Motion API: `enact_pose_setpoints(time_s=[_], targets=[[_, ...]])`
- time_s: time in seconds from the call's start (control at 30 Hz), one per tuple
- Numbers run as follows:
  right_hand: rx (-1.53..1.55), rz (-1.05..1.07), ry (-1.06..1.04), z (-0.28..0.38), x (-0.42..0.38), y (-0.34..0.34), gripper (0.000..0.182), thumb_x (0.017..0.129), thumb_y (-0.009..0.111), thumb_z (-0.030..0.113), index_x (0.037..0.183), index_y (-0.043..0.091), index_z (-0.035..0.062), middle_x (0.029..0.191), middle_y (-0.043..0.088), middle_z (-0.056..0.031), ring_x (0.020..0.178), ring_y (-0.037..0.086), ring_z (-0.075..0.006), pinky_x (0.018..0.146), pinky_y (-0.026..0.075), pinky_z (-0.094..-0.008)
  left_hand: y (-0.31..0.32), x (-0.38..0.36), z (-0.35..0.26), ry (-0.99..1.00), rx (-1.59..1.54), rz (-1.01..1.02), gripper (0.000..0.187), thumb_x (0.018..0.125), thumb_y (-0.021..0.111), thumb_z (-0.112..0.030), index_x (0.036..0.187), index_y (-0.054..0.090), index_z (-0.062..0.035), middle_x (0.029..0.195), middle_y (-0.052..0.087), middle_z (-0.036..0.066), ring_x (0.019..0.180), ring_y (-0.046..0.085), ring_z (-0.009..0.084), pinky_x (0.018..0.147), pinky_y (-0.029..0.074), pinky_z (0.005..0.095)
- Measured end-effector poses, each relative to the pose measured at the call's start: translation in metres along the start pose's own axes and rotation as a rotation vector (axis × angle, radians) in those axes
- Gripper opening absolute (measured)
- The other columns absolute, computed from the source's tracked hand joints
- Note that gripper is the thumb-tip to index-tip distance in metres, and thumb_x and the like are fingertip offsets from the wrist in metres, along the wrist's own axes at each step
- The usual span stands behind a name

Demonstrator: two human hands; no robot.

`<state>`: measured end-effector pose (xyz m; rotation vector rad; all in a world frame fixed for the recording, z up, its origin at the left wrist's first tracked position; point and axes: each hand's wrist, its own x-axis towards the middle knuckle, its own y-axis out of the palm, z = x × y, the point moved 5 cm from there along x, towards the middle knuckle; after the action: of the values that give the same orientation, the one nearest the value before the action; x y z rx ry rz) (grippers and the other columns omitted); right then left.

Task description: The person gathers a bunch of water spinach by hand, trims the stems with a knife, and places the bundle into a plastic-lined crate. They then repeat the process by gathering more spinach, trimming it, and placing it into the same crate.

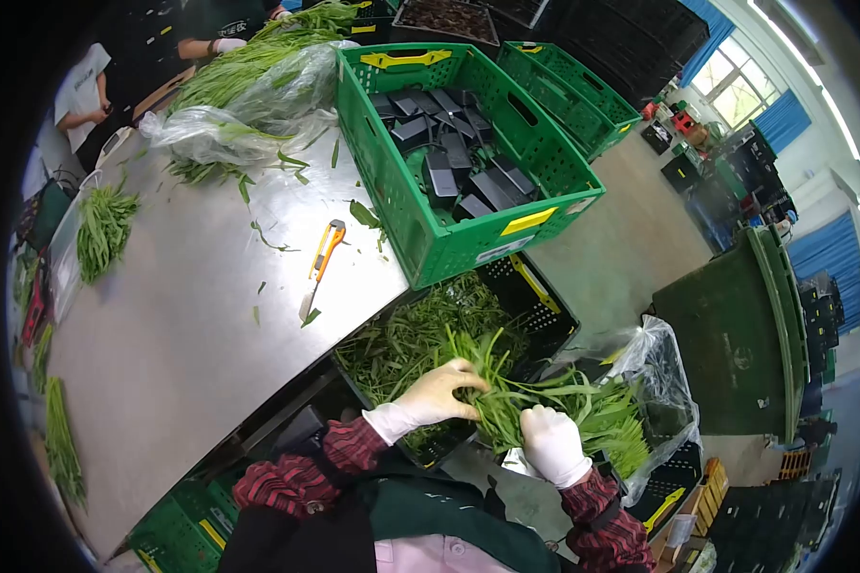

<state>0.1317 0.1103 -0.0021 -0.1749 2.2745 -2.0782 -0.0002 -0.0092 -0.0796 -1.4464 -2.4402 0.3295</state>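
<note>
My left hand [437, 396], in a pale glove, has its thumb and fingers closed on a bunch of long-leafed green vegetables [502, 406]. In a white glove, my right hand [552, 445] makes a fist around the same greens, a little to the right. Below the left hand, a dark crate [547, 298] is filled with loose leaves and stems [420, 329]. By my right hand more greens [616, 430] lie in a crate lined with a clear plastic bag [667, 363].
A metal table [191, 353] carries an orange utility knife [325, 253] with its blade out, and bundles of greens [105, 229]. On its right edge stands a green crate [420, 248] of black boxes [449, 143]. Other people [81, 95] stand beyond. A large green bin [731, 334] is at right.
</note>
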Motion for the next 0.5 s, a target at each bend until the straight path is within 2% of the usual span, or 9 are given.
enact_pose_setpoints(time_s=[0.07, 0.13, 0.2, 0.27, 0.3, 0.33, 0.4, 0.43, 0.5], targets=[[-0.014, 0.037, 0.0, -0.003, -0.002, 0.0, 0.007, 0.071, 0.053, 0.006, 0.072, 0.046, 0.0076, 0.065, 0.047, -0.0091, 0.058, 0.054, -0.0243, 0.051, 0.044, -0.0348, -0.008, 0.004, 0.02, -0.015, -0.119, -0.035, 0.02, 0.073, 0.07, -0.014, 0.091, 0.069, -0.0062, 0.091, 0.062, 0.01, 0.088, 0.061, 0.0272, 0.081, 0.048, 0.0328], [0.012, 0.032, 0.007, -0.01, -0.008, -0.003, 0.008, 0.071, 0.054, 0.006, 0.072, 0.046, 0.0074, 0.065, 0.047, -0.0094, 0.058, 0.054, -0.0249, 0.051, 0.044, -0.0353, -0.02, -0.002, 0.045, 0.042, 0.175, -0.128, 0.014, 0.073, 0.066, -0.009, 0.086, 0.069, -0.0045, 0.086, 0.062, 0.011, 0.082, 0.061, 0.0289, 0.076, 0.049, 0.0351], [0.028, 0.028, 0.017, -0.017, -0.015, -0.007, 0.009, 0.07, 0.055, 0.005, 0.072, 0.046, 0.0069, 0.065, 0.048, -0.0101, 0.058, 0.053, -0.0264, 0.052, 0.045, -0.0363, -0.037, -0.014, 0.091, -0.1, 0.482, -0.223, 0.013, 0.071, 0.063, -0.006, 0.083, 0.069, -0.005, 0.085, 0.061, 0.012, 0.083, 0.061, 0.0306, 0.075, 0.048, 0.0379], [0.047, 0.057, 0.045, -0.021, -0.021, -0.012, 0.009, 0.069, 0.055, 0.005, 0.072, 0.047, 0.0069, 0.065, 0.048, -0.01, 0.059, 0.054, -0.0264, 0.053, 0.045, -0.036, -0.052, -0.026, 0.147, -0.243, 0.462, -0.266, 0.021, 0.07, 0.063, -0.005, 0.09, 0.069, -0.0056, 0.084, 0.061, 0.012, 0.082, 0.061, 0.0321, 0.075, 0.048, 0.0394], [0.046, 0.06, 0.052, -0.022, -0.022, -0.013, 0.009, 0.069, 0.055, 0.005, 0.072, 0.047, 0.0069, 0.065, 0.048, -0.01, 0.059, 0.054, -0.0264, 0.053, 0.045, -0.036, -0.054, -0.026, 0.162, -0.391, 0.447, -0.136, 0.03, 0.07, 0.067, -0.009, 0.1, 0.067, -0.0085, 0.098, 0.061, 0.014, 0.091, 0.06, 0.033, 0.081, 0.049, 0.0382], [0.04, 0.049, 0.052, -0.022, -0.022, -0.014, 0.009, 0.069, 0.055, 0.005, 0.072, 0.047, 0.0069, 0.066, 0.048, -0.01, 0.059, 0.054, -0.0265, 0.053, 0.045, -0.0361, -0.053, -0.022, 0.151, -0.388, 0.444, -0.129, 0.03, 0.07, 0.067, -0.009, 0.1, 0.067, -0.0085, 0.098, 0.061, 0.014, 0.091, 0.06, 0.033, 0.081, 0.049, 0.0382], [0.033, 0.038, 0.05, -0.023, -0.022, -0.013, 0.009, 0.069, 0.055, 0.005, 0.072, 0.047, 0.0069, 0.066, 0.048, -0.01, 0.059, 0.054, -0.0265, 0.052, 0.045, -0.0362, -0.054, -0.011, 0.091, -0.231, 0.425, -0.206, 0.042, 0.068, 0.072, -0.017, 0.109, 0.064, -0.013, 0.118, 0.056, 0.016, 0.104, 0.056, 0.034, 0.09, 0.047, 0.0381], [0.024, 0.045, 0.045, -0.024, -0.022, -0.007, 0.009, 0.069, 0.055, 0.005, 0.072, 0.047, 0.0069, 0.066, 0.048, -0.0099, 0.059, 0.054, -0.0264, 0.052, 0.045, -0.0361, -0.053, -0.002, 0.068, -0.201, 0.45, -0.212, 0.047, 0.068, 0.075, -0.026, 0.113, 0.063, -0.0173, 0.13, 0.047, 0.018, 0.114, 0.051, 0.035, 0.096, 0.044, 0.0391], [0.016, 0.053, 0.041, -0.024, -0.02, -0.005, 0.009, 0.069, 0.055, 0.006, 0.072, 0.047, 0.0068, 0.067, 0.049, -0.0098, 0.059, 0.054, -0.0263, 0.052, 0.045, -0.036, -0.051, 0.015, 0.005, -0.208, 0.447, -0.141, 0.052, 0.069, 0.075, -0.037, 0.115, 0.062, -0.0168, 0.13, 0.047, 0.021, 0.121, 0.045, 0.0372, 0.101, 0.039, 0.0408]])
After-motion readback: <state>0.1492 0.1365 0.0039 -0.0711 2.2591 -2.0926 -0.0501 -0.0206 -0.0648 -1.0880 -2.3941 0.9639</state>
